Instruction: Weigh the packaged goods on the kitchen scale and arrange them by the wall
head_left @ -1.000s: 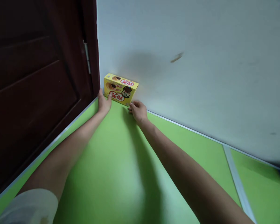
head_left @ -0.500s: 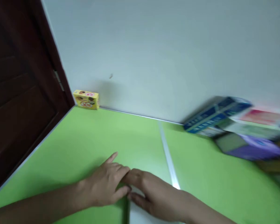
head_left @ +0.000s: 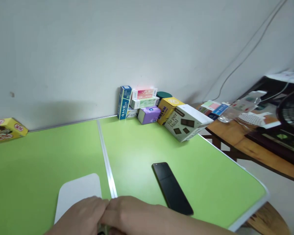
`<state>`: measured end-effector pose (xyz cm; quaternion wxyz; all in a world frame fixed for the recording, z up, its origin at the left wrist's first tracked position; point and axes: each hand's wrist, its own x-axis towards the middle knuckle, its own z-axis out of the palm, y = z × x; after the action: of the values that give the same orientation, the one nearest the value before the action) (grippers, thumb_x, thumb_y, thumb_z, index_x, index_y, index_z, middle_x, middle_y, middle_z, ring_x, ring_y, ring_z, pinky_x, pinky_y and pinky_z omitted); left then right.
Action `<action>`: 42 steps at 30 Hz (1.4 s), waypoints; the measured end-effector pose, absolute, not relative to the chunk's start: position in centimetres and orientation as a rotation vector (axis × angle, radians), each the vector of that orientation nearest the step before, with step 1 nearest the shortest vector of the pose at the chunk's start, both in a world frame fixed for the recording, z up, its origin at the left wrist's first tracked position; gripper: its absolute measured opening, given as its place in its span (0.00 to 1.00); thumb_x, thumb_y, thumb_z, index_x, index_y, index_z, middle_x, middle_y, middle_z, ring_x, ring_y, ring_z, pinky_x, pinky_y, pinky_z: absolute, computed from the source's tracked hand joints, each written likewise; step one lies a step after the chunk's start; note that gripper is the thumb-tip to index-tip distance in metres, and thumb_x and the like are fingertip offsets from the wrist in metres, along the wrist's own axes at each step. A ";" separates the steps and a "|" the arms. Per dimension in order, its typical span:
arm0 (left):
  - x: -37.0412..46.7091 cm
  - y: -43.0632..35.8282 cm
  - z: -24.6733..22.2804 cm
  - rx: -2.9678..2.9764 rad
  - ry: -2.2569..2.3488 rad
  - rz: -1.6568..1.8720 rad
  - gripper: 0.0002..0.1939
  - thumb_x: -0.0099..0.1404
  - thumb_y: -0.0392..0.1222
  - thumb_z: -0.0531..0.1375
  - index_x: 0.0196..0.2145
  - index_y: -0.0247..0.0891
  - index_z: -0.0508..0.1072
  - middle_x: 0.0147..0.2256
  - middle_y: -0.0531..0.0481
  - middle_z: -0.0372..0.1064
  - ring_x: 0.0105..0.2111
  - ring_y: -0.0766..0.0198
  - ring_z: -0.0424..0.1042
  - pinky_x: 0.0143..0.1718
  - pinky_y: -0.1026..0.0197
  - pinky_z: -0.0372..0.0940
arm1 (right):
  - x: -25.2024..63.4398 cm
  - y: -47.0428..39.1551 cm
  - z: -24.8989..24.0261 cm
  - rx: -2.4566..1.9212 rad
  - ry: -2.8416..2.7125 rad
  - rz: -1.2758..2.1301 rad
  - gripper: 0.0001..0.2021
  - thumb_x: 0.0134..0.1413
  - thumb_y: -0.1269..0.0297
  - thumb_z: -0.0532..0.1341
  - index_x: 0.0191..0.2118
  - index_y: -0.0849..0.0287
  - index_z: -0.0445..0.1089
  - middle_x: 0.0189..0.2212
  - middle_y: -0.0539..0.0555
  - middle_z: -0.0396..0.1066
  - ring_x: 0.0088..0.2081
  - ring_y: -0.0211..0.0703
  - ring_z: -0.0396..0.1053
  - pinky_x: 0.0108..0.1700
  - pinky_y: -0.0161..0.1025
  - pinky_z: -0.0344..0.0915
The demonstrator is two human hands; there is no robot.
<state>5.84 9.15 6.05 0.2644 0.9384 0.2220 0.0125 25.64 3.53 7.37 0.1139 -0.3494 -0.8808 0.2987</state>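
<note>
At the bottom of the head view, my left hand (head_left: 82, 213) and my right hand (head_left: 129, 210) meet with their fingertips together. Both hands are closed, the fingers bent down and inward. A small greenish-dark thing shows partly below the fingers, too covered to name. Behind my left hand lies a white flat board (head_left: 78, 187) with rounded corners, partly hidden by that hand. A black smartphone (head_left: 172, 189) rests screen up on the green table (head_left: 134, 156), beyond my right forearm and apart from it.
Several cartons stand by the wall: a blue box (head_left: 124, 102), a purple box (head_left: 149, 115), a yellow box (head_left: 166, 109) and a tilted grey-white "Super Meal" box (head_left: 186, 122). Another yellow box (head_left: 7, 130) is far left. A wooden side table (head_left: 235, 137) holds a fan (head_left: 292, 107).
The view has swung right, bringing the phone, more cartons and the side table into sight. My hands stay together, now lower in the picture, and more of the white board shows.
</note>
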 end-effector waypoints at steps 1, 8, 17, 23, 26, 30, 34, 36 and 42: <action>7.2 9.5 6.1 2.503 0.623 -0.021 0.19 0.60 0.29 0.52 0.46 0.40 0.73 0.44 0.44 0.77 0.44 0.53 0.77 0.44 0.54 0.73 | 27.1 3.5 6.9 -1.069 -2.485 0.896 0.13 0.53 0.76 0.59 0.45 0.64 0.70 0.41 0.57 0.76 0.43 0.44 0.73 0.44 0.36 0.68; 20.7 15.1 5.7 2.464 0.713 -0.037 0.34 0.63 0.34 0.52 0.66 0.37 0.51 0.66 0.39 0.48 0.66 0.47 0.48 0.64 0.39 0.50 | 41.7 7.9 1.0 -1.768 -1.597 0.389 0.16 0.56 0.73 0.53 0.50 0.59 0.68 0.47 0.58 0.73 0.47 0.44 0.73 0.50 0.45 0.70; 38.8 24.3 3.0 2.390 0.810 0.484 0.40 0.57 0.28 0.56 0.65 0.28 0.47 0.65 0.30 0.47 0.67 0.45 0.46 0.66 0.44 0.46 | 52.1 15.6 -1.5 -2.031 -1.388 -0.020 0.31 0.50 0.75 0.53 0.62 0.72 0.53 0.62 0.74 0.51 0.65 0.62 0.49 0.63 0.59 0.51; 42.9 27.1 -0.4 2.268 0.913 0.665 0.34 0.58 0.29 0.58 0.61 0.37 0.53 0.60 0.34 0.51 0.62 0.45 0.56 0.62 0.45 0.54 | 55.4 19.9 0.2 -2.071 -1.487 -0.130 0.32 0.47 0.79 0.54 0.61 0.73 0.55 0.66 0.74 0.46 0.67 0.66 0.42 0.64 0.61 0.47; 43.3 27.7 -1.5 2.267 0.862 0.756 0.27 0.57 0.28 0.60 0.53 0.39 0.58 0.59 0.38 0.50 0.63 0.49 0.52 0.61 0.49 0.54 | 56.2 20.5 -0.2 -2.068 -1.571 -0.203 0.28 0.46 0.78 0.55 0.56 0.72 0.59 0.65 0.74 0.49 0.67 0.66 0.43 0.64 0.61 0.47; 43.8 28.1 -1.7 2.277 0.801 0.795 0.21 0.53 0.29 0.62 0.42 0.39 0.59 0.47 0.43 0.60 0.54 0.54 0.62 0.57 0.52 0.58 | 56.6 19.9 -0.7 -2.059 -1.613 -0.315 0.24 0.45 0.76 0.55 0.52 0.69 0.60 0.63 0.73 0.53 0.66 0.64 0.46 0.63 0.61 0.49; 43.8 27.9 -1.0 2.284 0.763 0.809 0.20 0.51 0.28 0.63 0.35 0.41 0.57 0.43 0.47 0.60 0.48 0.56 0.64 0.52 0.54 0.60 | 56.7 19.0 0.0 -2.072 -1.668 -0.301 0.23 0.44 0.78 0.55 0.50 0.69 0.61 0.64 0.74 0.51 0.67 0.65 0.44 0.62 0.61 0.51; 43.0 27.4 -0.4 2.281 0.742 0.800 0.19 0.51 0.28 0.62 0.34 0.41 0.56 0.41 0.48 0.60 0.45 0.57 0.65 0.50 0.55 0.61 | 56.6 18.4 0.6 -2.048 -1.743 -0.262 0.23 0.43 0.78 0.56 0.50 0.69 0.61 0.63 0.75 0.52 0.67 0.66 0.44 0.62 0.62 0.49; 37.0 24.7 0.3 2.209 0.722 0.725 0.19 0.50 0.32 0.63 0.34 0.41 0.58 0.38 0.51 0.62 0.40 0.58 0.67 0.42 0.56 0.65 | 54.3 14.9 1.6 -1.916 -1.944 -0.194 0.36 0.41 0.73 0.62 0.60 0.69 0.54 0.58 0.70 0.60 0.63 0.64 0.52 0.62 0.59 0.53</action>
<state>37.02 24.68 0.30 0.3464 0.8512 0.2781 0.2795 54.27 14.92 1.59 0.2014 -0.6858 -0.6959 -0.0693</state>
